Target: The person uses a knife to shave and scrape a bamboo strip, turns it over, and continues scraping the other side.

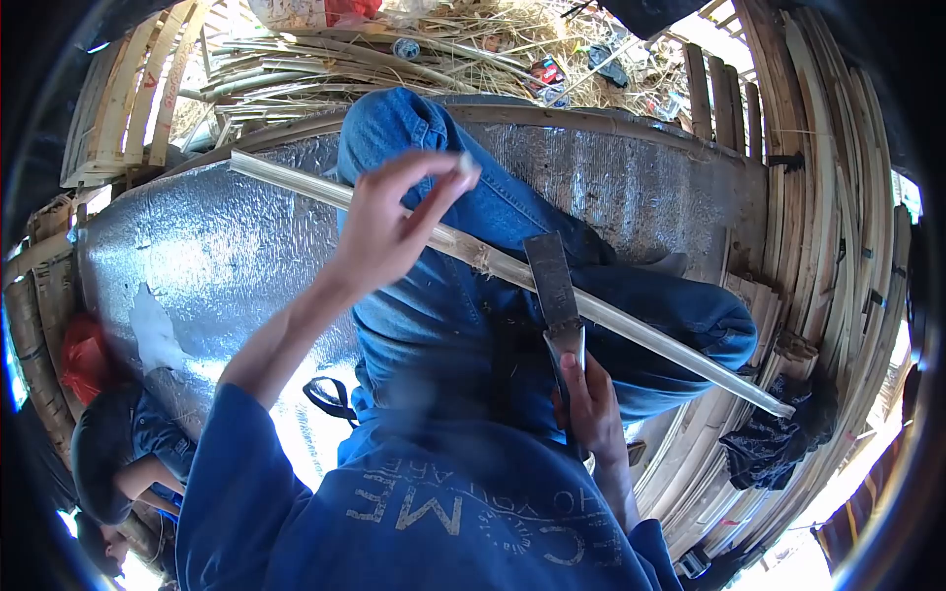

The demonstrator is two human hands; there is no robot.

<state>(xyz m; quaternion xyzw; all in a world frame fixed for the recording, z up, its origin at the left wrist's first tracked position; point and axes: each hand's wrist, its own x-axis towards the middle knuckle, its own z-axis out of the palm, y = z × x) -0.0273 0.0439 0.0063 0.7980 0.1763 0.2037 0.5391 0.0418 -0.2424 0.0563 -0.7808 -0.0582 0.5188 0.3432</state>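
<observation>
A long split bamboo strip [670, 347] lies slantwise across my lap, from upper left to lower right. My right hand [594, 406] is wrapped round the handle of a broad dark blade [554, 281], which lies over the strip's middle. Raised above the strip's left part, my left hand [399, 219] has thumb and fingertips pinched together. A small pale piece shows at those fingertips, too blurred to name. Between the two hands, the strip has a rough, frayed node.
Foil sheeting [217, 251] covers the surface around my legs. Bamboo strips [325, 74] and litter lie beyond its far edge. Stacked slats [818, 227] stand at right, with a dark cloth [774, 448] below. Another person [128, 443] sits at lower left.
</observation>
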